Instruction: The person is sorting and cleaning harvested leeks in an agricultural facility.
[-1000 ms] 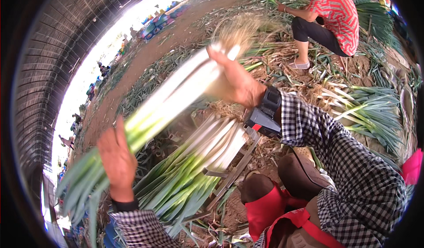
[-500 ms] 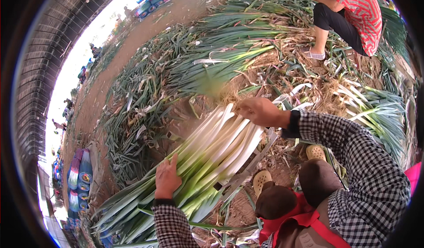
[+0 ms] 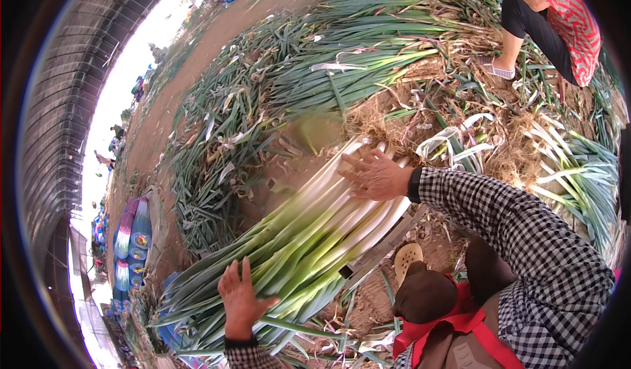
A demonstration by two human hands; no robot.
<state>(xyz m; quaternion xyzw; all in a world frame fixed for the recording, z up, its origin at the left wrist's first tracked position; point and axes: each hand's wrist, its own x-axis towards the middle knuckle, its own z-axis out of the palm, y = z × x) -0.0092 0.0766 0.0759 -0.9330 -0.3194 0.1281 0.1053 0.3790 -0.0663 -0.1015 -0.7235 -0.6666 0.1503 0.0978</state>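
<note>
A thick bundle of leeks [image 3: 314, 227] lies slantwise in front of me, white stems toward the upper right and green leaves toward the lower left. My right hand [image 3: 378, 177] rests on the white stems near the root end, palm down with its fingers spread. At the leafy end my left hand [image 3: 242, 300] is open, fingers and thumb apart, over the near side of the green leaves. A grey bar of a low stand [image 3: 381, 252] shows under the near side of the bundle.
Long rows of leeks [image 3: 368, 43] cover the ground ahead, with loose leaves [image 3: 210, 165] to the left. A smaller leek pile [image 3: 578, 172] lies at right. A person in a red patterned shirt [image 3: 573, 24] crouches at upper right. Wrapped bundles [image 3: 135, 237] stand at far left.
My right hand has gone from closed fingers at the root end to lying spread on the stems. My left hand has spread its fingers and moved slightly lower. The view has shifted.
</note>
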